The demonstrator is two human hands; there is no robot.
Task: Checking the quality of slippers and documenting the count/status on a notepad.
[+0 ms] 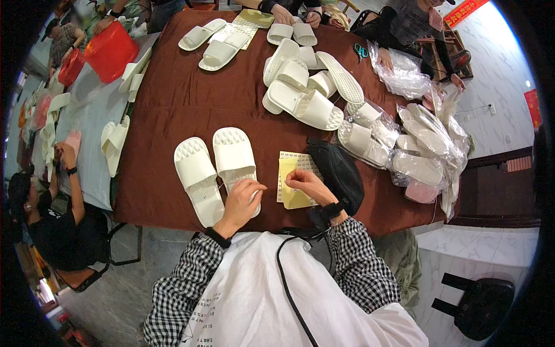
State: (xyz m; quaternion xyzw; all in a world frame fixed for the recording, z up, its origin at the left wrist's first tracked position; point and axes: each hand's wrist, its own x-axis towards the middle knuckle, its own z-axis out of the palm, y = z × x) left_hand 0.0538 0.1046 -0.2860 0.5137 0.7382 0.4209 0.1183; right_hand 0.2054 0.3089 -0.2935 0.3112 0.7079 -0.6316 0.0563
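Observation:
A pair of white slippers lies side by side before me, toes pointing away: the left slipper (199, 176) and the right slipper (236, 156). My left hand (240, 205) is over the heel of the right slipper, its fingers curled together. What they hold, if anything, is too small to make out. My right hand (312, 186) hovers over a yellow sheet (296, 199) that lies on a printed label sheet (286, 155). Its thumb and fingertips are pinched; whatever may be between them cannot be made out. Beside it lies a black pouch (338, 176).
More white slippers (303, 104) are heaped farther back, with bagged slippers (425, 139) at the right edge of the brown-covered table (153, 144). Teal scissors (361, 52) lie at the back. Other people's hands (282, 14) work across the table. A person (63, 214) sits at the left.

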